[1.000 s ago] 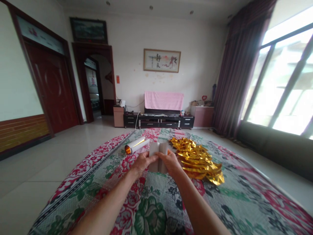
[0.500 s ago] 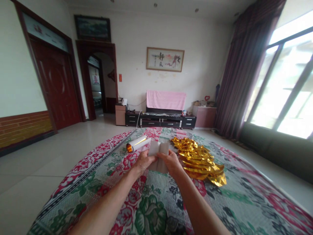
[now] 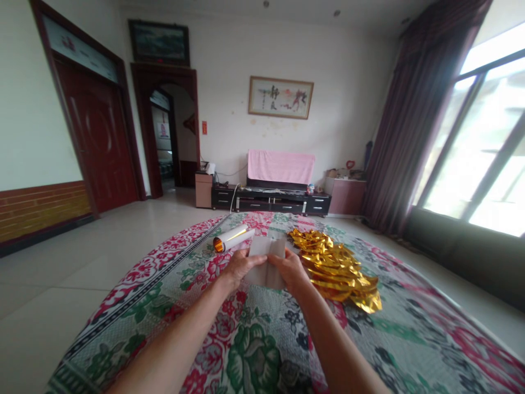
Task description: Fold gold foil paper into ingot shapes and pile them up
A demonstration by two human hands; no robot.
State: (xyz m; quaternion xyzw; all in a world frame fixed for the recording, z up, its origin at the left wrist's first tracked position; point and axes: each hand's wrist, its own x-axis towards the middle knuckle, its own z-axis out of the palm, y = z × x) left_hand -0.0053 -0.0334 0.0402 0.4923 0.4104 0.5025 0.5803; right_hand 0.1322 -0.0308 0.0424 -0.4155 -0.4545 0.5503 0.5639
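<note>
Between my hands, above the table, is a folded sheet of paper with its whitish-grey side toward me. My left hand grips its left side, thumb across the front. On the other side my right hand does the same, the two thumbs nearly meeting at a fold in the middle. The fingers behind the paper are hidden. Just past my left hand lies a roll of gold-and-white foil paper. A heap of folded gold foil pieces spreads out to the right of my right hand.
A flowered cloth covers the round table. Beyond it stand a low black TV cabinet and a television under a pink cloth. A purple curtain hangs at the right by the window.
My thumbs have moved closer together along the fold, and the lower part of the paper looks wider. The view has shifted slightly; the roll and gold heap stay in place.
</note>
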